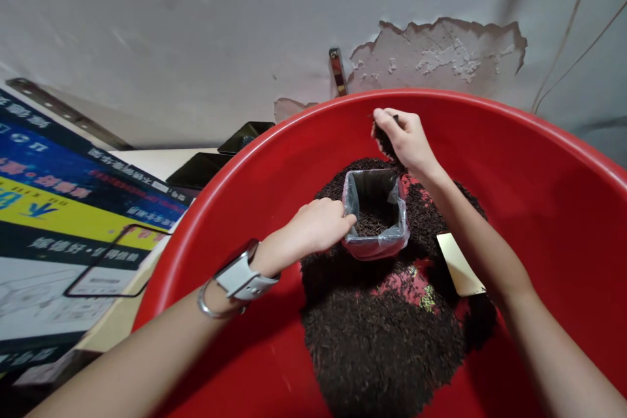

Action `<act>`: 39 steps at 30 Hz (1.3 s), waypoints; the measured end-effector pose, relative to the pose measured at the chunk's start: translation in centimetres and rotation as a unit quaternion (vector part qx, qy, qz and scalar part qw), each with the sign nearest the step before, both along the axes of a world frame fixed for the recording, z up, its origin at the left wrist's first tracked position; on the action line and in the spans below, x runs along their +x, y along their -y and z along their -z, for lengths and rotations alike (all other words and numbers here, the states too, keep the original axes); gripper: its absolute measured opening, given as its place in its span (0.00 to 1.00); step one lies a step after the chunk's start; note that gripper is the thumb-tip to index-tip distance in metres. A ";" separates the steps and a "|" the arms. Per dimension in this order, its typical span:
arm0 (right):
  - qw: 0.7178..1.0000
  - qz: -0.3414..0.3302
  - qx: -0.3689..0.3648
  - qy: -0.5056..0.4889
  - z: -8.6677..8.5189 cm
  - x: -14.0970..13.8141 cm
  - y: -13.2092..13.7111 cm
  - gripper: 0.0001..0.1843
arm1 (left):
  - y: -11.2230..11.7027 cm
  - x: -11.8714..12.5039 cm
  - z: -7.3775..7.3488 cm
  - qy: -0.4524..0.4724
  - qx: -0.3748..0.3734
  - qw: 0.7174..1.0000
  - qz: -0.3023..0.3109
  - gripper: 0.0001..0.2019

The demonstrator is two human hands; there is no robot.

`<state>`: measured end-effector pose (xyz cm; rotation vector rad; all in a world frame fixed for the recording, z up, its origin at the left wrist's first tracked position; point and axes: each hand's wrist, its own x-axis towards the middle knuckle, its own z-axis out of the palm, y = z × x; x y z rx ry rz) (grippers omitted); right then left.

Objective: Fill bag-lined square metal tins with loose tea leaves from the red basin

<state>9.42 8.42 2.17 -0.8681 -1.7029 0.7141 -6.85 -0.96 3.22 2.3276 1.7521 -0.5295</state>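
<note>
Left hand (321,225) grip pinched plastic-lined square box (376,235) rim; right hand (405,138) grip clenched dark dried leaves (386,142), best held centred above it.

Grey wall (196,46), peeling plaster (441,55), printed boards (59,196)

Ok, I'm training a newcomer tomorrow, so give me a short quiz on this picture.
1. True or false: the left hand grips the rim of the lined container.
2. What does the right hand hold? A) dark loose material B) a spoon C) a lid
3. Fill in: the pile lies in a red ____.
Key: 1 true; 2 A; 3 basin.
</note>
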 end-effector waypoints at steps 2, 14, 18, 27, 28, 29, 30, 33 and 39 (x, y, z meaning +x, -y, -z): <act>0.997 -0.068 0.010 0.015 -1.1 -0.8 1.7 0.24 | 0.0 0.0 0.0 0.017 -0.006 1.000 -0.013 0.23; 0.990 -0.041 -0.132 0.003 1.7 1.9 -1.2 0.17 | -0.1 -0.3 0.6 0.008 0.013 1.000 0.007 0.24; 0.920 0.201 -0.209 0.265 5.7 6.7 -3.9 0.16 | -0.3 -0.5 0.9 0.002 0.009 1.000 0.022 0.24; 0.740 0.219 -0.398 0.496 10.4 7.7 -3.6 0.42 | -0.1 -0.2 0.7 0.011 0.015 1.000 0.003 0.24; 0.742 0.172 -0.407 0.504 10.1 7.3 -3.5 0.45 | -0.1 -0.2 0.6 0.004 0.013 1.000 0.010 0.24; 0.741 0.119 -0.420 0.511 9.9 7.0 -3.4 0.48 | -0.1 -0.2 0.5 -0.004 0.011 1.000 0.020 0.23; 0.735 0.069 -0.434 0.517 9.6 6.7 -3.3 0.51 | 0.0 -0.1 0.4 -0.014 0.009 0.999 0.029 0.23; 0.703 -0.015 -0.463 0.540 9.0 6.2 -3.4 0.52 | -0.1 -0.1 0.2 -0.032 0.005 0.998 0.045 0.24; 0.730 0.032 -0.376 0.569 8.7 5.5 -4.1 0.45 | -0.5 -0.3 0.6 0.010 0.006 1.000 0.026 0.23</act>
